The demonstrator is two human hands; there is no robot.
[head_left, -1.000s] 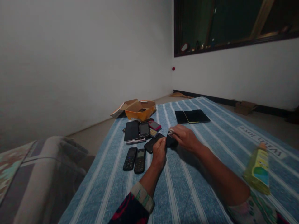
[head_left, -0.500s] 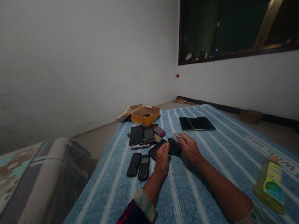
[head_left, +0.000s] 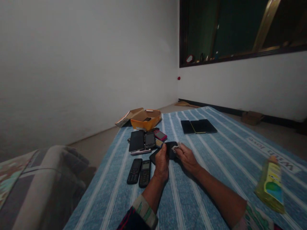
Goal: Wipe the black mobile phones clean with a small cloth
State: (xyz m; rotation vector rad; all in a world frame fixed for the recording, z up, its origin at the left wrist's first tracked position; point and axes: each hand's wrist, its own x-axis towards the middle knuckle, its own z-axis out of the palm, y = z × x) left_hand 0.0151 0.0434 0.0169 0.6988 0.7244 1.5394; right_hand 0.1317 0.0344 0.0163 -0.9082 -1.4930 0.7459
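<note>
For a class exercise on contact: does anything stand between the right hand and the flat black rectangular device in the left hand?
Yes: a crumpled whitish cloth, pinched in the right hand, covers part of the flat black device held in the left hand. Nothing else visible stands between them.

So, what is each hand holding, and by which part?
The left hand holds a dark phone by its left side; the right hand pinches a pale cloth, which part is unclear.

Right hand [head_left: 188, 157] lower, pale cloth [head_left: 176, 147] farther down dark device [head_left: 170, 151]
</note>
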